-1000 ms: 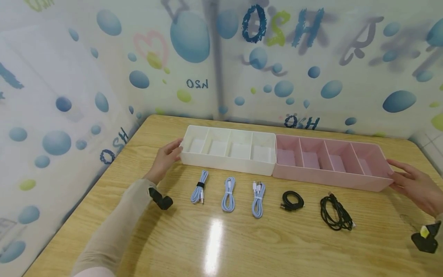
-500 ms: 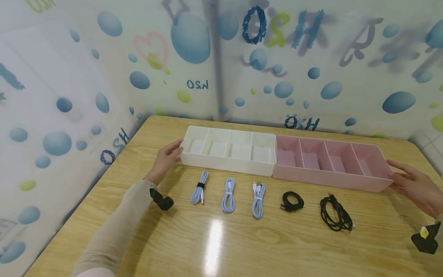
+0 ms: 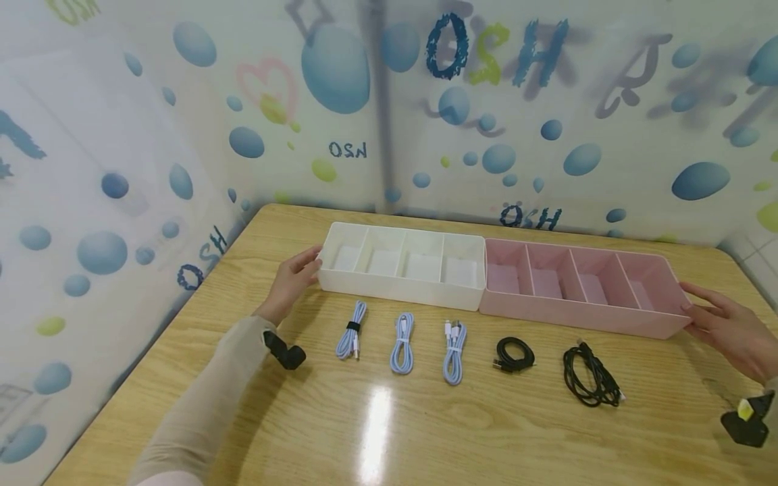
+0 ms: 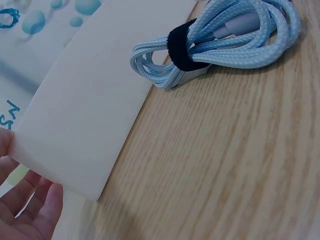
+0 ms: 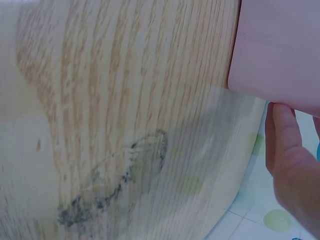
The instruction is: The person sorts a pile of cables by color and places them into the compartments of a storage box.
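Note:
A white four-compartment organizer box [image 3: 410, 287] and a pink one [image 3: 577, 317] stand end to end, touching, toward the back of the wooden table. My left hand [image 3: 293, 282] touches the white box's left end; in the left wrist view its fingers [image 4: 52, 200] lie against that end wall. At the pink box's right end is my right hand [image 3: 732, 331], fingers [image 5: 286, 127] against the wall. In front lie three light-blue cables: one with a black strap [image 3: 349, 331], a middle one [image 3: 402, 344] and a right one [image 3: 454, 354]. Farther right are a small black cable coil [image 3: 514, 364] and a larger black cable [image 3: 598, 385].
The wooden table [image 3: 425, 439] reaches a patterned wall covering [image 3: 425, 121] behind and at the left. A dark mark [image 5: 115, 185] shows on the tabletop in the right wrist view. A camera [image 3: 284, 351] is strapped to my left wrist.

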Motion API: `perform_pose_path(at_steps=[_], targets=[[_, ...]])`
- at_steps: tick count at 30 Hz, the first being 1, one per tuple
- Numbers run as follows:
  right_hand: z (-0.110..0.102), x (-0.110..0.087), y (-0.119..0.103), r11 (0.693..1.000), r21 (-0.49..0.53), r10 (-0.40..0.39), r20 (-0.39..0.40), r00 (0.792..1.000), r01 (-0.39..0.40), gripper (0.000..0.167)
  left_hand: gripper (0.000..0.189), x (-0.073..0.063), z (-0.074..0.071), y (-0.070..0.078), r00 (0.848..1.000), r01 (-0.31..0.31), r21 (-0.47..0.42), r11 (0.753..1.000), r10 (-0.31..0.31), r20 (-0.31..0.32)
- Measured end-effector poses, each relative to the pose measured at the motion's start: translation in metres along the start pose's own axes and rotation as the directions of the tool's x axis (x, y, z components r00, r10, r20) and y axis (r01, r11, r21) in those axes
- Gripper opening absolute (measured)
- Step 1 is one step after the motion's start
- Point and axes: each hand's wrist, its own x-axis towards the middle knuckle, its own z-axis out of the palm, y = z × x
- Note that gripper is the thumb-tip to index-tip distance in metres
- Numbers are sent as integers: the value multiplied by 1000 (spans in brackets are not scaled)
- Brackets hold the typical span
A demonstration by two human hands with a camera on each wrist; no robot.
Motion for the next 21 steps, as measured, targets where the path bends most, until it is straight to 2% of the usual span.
perform_pose_path(at_steps=[3,7,10,15,18,21], targets=[[-2,2,5,1000,4,2,5,1000,-2,65,42,0,0,1,1000,7,7,1000,-7,-3],[-16,16,39,1000,7,3,-7,1000,-3,61,42,-1,1,1,1000,16,23,1000,-16,-9],[-23,23,55,999,28,-19,-16,1000,20,58,43,-1,0,1,1000,10,37,999,-9,-14],[-18,19,47,999,1,-41,-53,998,41,57,42,0,-1,1,1000,-9,60,998,11,-26],[-15,18,45,999,-49,-17,-93,995,13,58,42,2,-2,0,999,-14,76,997,16,-30],[-14,17,43,995,-100,7,-102,995,-17,62,42,4,-3,0,1000,-23,95,995,25,-18]])
